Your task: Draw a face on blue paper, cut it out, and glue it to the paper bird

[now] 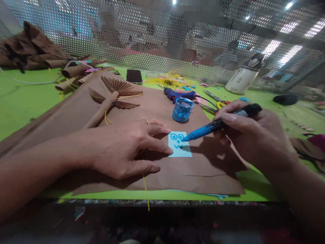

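My right hand [254, 132] grips a black marker [215, 124] whose front part is coated in blue. Its tip is at the light-blue paper square [186, 151], close to the drawn right eye; whether it touches I cannot tell. On the square is a blue face with two round eyes, a nose and a wavy mouth. Fingers spread, my left hand [127, 145] lies flat, two fingertips on the square's left edge. Under both is a large sheet of brown paper [203, 183]. Just behind the square stands an open jar of blue paint [182, 112].
A blue glue gun [177, 94] and scissors [218, 100] lie behind the jar. At the left is a rolled brown-paper figure with pleated fans [116, 84]. Farther back are a phone [134, 76], yellow strands [170, 80], a white bottle [242, 76] and a perforated screen [152, 40].
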The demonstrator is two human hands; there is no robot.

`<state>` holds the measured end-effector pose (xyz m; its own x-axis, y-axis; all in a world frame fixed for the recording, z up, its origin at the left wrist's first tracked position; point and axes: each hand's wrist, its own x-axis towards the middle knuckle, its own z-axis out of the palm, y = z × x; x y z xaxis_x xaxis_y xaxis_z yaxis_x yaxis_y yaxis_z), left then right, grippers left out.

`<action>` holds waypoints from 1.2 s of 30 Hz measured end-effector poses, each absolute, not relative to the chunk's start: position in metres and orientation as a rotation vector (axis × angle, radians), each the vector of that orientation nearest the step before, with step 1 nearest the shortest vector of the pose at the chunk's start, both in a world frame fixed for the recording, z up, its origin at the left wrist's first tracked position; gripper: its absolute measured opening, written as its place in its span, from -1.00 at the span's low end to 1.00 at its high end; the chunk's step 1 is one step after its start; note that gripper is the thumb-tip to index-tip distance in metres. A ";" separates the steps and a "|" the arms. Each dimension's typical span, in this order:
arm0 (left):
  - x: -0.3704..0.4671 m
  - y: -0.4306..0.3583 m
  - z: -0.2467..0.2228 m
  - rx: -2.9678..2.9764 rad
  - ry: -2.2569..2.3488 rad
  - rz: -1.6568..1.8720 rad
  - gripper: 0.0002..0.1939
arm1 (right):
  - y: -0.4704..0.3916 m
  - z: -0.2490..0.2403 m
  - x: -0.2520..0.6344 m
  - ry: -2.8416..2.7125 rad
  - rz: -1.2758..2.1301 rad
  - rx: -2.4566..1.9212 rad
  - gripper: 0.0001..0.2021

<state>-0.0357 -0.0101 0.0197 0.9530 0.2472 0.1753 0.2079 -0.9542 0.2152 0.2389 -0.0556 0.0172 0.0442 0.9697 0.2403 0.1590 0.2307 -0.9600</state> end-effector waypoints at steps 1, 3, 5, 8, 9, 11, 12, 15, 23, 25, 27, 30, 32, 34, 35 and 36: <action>-0.036 -0.010 0.019 2.912 0.342 0.300 -0.70 | -0.056 0.016 0.239 -1.405 0.915 -1.171 -0.87; -0.036 -0.010 0.019 2.912 0.348 0.306 -0.69 | -0.057 0.014 0.237 -1.479 0.927 -1.180 -0.83; -0.037 -0.010 0.018 2.912 0.369 0.296 -0.68 | -0.058 0.013 0.236 -1.539 0.936 -1.195 -0.82; -0.036 -0.011 0.019 2.910 0.379 0.273 -0.67 | -0.058 0.013 0.235 -1.584 0.924 -1.231 -0.82; -0.036 -0.011 0.019 2.907 0.376 0.271 -0.68 | -0.058 0.014 0.234 -1.588 0.916 -1.249 -0.82; -0.036 -0.011 0.020 2.904 0.373 0.276 -0.69 | -0.058 0.014 0.234 -1.594 0.910 -1.281 -0.82; -0.036 -0.011 0.020 2.904 0.371 0.277 -0.69 | -0.058 0.014 0.235 -1.600 0.910 -1.288 -0.82; -0.036 -0.011 0.019 2.905 0.355 0.271 -0.69 | -0.057 0.014 0.235 -1.609 0.897 -1.276 -0.83; -0.037 -0.011 0.019 2.908 0.390 0.269 -0.68 | -0.056 0.013 0.233 -1.586 0.916 -1.229 -0.87; -0.037 -0.012 0.019 2.896 0.382 0.273 -0.69 | -0.056 0.012 0.234 -1.555 0.934 -1.219 -0.86; -0.037 -0.012 0.019 2.884 0.375 0.278 -0.69 | -0.056 0.011 0.234 -1.542 0.946 -1.216 -0.85; -0.037 -0.011 0.018 2.890 0.390 0.276 -0.68 | -0.056 0.012 0.234 -1.562 0.940 -1.220 -0.85; -0.037 -0.011 0.018 2.903 0.392 0.274 -0.67 | -0.056 0.013 0.233 -1.589 0.912 -1.233 -0.85; -0.037 -0.010 0.018 2.910 0.378 0.271 -0.67 | -0.056 0.015 0.232 -1.614 0.886 -1.251 -0.85; -0.037 -0.010 0.018 2.911 0.373 0.269 -0.67 | -0.056 0.015 0.232 -1.626 0.876 -1.257 -0.85; -0.037 -0.010 0.018 2.910 0.371 0.268 -0.67 | -0.057 0.016 0.232 -1.635 0.868 -1.259 -0.85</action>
